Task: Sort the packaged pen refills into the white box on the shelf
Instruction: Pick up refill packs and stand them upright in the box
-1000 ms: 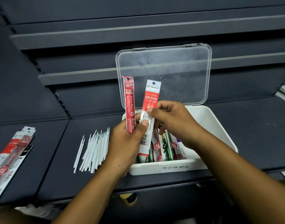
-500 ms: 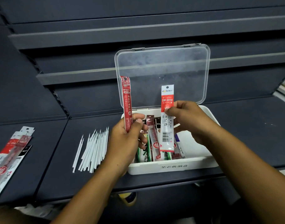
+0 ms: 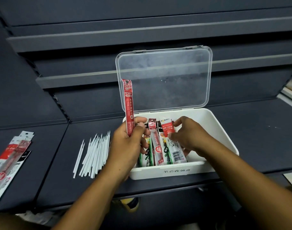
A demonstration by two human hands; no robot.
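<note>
The white box [image 3: 221, 140] stands on the dark shelf with its clear lid [image 3: 165, 78] tilted open behind it. Several packaged refills [image 3: 157, 148] lie side by side in its left half. My left hand [image 3: 127, 145] hovers over the box's left edge and grips a narrow red refill pack [image 3: 129, 105] that stands upright. My right hand [image 3: 190, 135] is inside the box, thumb and fingers pinching the red top of a white DM-2018 refill pack [image 3: 172, 145] that lies on the others.
A bundle of loose white refills [image 3: 95, 153] lies on the shelf left of the box. More packaged refills [image 3: 11, 158] are piled at the far left edge. Dark empty shelves rise behind the box.
My right hand carried the DM-2018 pack from upright in front of the lid down into the box, laying it on the other packs. My left hand keeps the red pack upright.
</note>
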